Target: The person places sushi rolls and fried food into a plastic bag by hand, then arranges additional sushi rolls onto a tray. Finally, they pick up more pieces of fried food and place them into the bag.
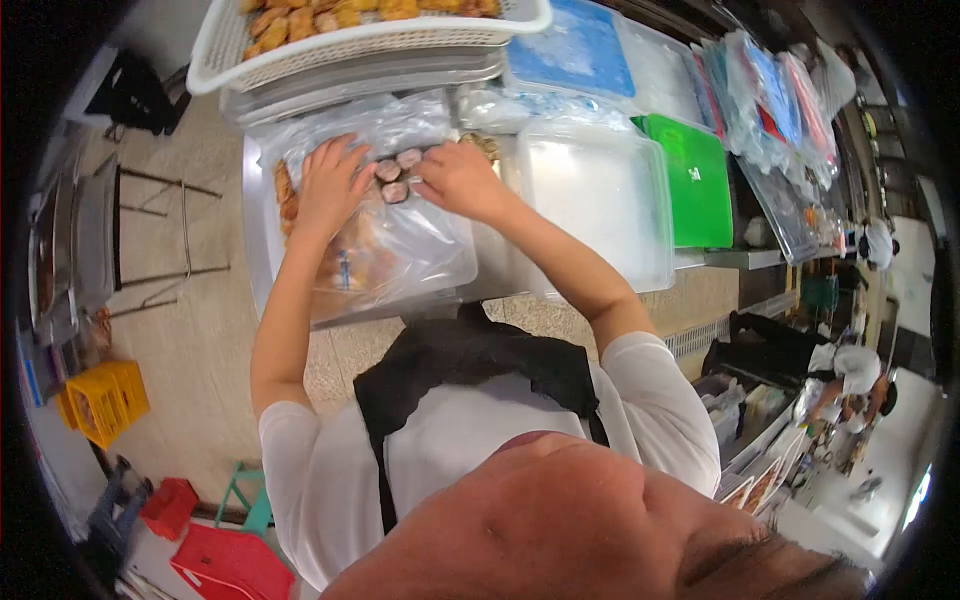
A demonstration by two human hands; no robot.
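My left hand [328,185] lies with fingers spread on a clear plastic bag [400,245] on the metal table. Its fingertips touch a small cluster of three dark round pieces with pinkish cut faces [393,175]. My right hand [462,180] comes in from the right with its fingers gathered and pinches one piece of that cluster. Orange-brown fried food [285,195] shows through the plastic under and left of my left hand.
A white basket [300,55] of golden fried pieces sits on stacked trays at the back. Right of my hands stand a clear lidded tub [600,200], a blue-lidded box [575,50] and a green lid [695,180]. Bagged goods fill the far right. Another person [850,375] works at a distance.
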